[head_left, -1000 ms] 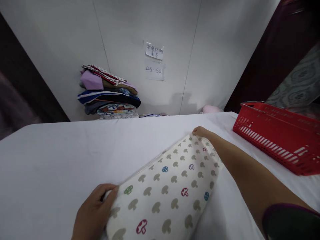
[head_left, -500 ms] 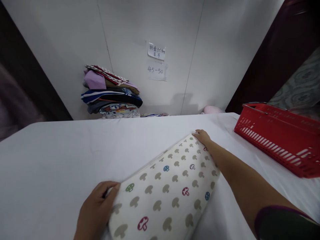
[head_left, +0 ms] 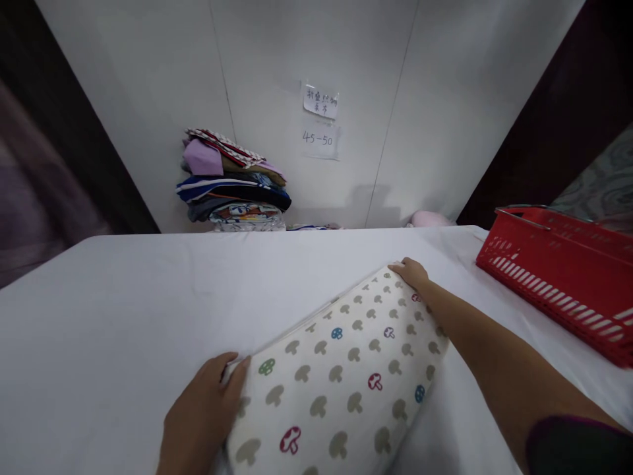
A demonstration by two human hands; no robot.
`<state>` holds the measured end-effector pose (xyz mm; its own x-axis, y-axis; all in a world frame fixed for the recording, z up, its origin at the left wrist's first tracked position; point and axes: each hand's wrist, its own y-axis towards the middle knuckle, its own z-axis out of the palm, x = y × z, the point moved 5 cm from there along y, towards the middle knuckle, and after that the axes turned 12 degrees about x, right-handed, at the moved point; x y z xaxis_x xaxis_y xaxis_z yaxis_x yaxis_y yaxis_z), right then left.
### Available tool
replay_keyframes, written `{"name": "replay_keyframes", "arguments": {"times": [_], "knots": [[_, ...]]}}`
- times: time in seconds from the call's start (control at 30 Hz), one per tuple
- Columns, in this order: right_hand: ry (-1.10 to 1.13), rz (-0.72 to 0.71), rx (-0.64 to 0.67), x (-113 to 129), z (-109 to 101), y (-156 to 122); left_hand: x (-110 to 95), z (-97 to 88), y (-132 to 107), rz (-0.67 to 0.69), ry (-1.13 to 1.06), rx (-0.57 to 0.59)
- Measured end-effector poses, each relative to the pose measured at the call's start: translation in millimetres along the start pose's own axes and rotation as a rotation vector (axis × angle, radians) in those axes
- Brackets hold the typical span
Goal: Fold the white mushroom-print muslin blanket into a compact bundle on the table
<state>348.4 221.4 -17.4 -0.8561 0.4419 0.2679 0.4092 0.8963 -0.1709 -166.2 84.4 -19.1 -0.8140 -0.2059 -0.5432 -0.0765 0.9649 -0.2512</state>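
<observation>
A folded white cloth [head_left: 341,376] printed with grey and a few coloured mushrooms lies slantwise on the white-covered table [head_left: 123,316]. Its near end runs out of the bottom of the view. My left hand [head_left: 205,409] grips the left corner, thumb on top and fingers at the edge and underneath. At the far corner my right hand [head_left: 411,272] holds the cloth, the arm stretched along its right side. The fingertips under the cloth are hidden.
A red plastic basket [head_left: 558,264] with a metal handle stands on the right of the table. Behind the table's far edge, a pile of folded cloths [head_left: 235,181] rises against the wall. Handwritten paper notes [head_left: 320,119] are stuck on the wall. Something pink [head_left: 429,218] shows at the back right.
The whole view has shifted slightly, so the scene sits a little farther right. Both hands keep their hold on the cloth's corners, and the cloth lies much as before.
</observation>
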Motion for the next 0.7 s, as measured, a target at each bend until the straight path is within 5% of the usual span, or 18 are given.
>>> {"name": "replay_keyframes", "arguments": {"times": [0.1,0.3,0.43,0.57,0.7], "knots": [[0.032,-0.027,-0.093,10.4,0.5,5.4,-5.3,-3.3,-6.3,0.017,-0.042,-0.040],[0.041,0.013,-0.022,14.3,6.0,21.5,1.8,2.8,-0.2,-0.084,-0.008,0.054],[-0.020,-0.023,-0.105,23.0,-0.5,8.1,3.7,2.8,3.4,-0.072,0.001,0.044],[-0.072,-0.356,-0.199,68.2,10.7,-41.6,1.1,2.5,3.5,-0.046,-0.003,0.041],[-0.115,-0.702,0.059,112.4,51.0,-97.8,-2.4,1.7,1.7,-0.004,-0.007,0.036]]}}
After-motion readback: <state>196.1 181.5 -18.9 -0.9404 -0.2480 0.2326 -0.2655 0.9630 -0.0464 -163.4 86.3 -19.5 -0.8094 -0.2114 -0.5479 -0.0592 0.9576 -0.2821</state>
